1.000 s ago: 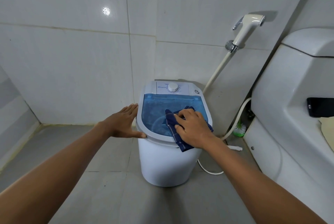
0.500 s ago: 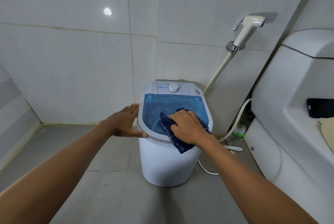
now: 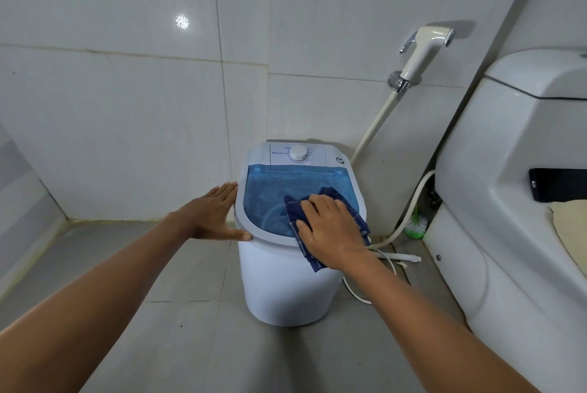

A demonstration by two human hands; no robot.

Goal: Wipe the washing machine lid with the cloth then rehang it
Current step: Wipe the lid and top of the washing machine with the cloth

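A small white washing machine [image 3: 286,284] stands on the floor against the tiled wall, with a clear blue lid [image 3: 273,192] on top. My right hand [image 3: 330,230] presses a dark blue checked cloth [image 3: 293,205] flat on the right front part of the lid, and a corner of the cloth hangs over the rim. My left hand [image 3: 212,214] rests flat against the machine's left rim, fingers spread, thumb on the front edge.
A white toilet [image 3: 514,202] fills the right side, with a black phone [image 3: 556,184] on it. A bidet sprayer [image 3: 422,49] hangs on the wall, its hose running down behind the machine. A green brush [image 3: 416,224] and white cords lie on the grey floor.
My right hand slid the cloth left across the lid, then back to the right front. My left hand stayed on the rim.
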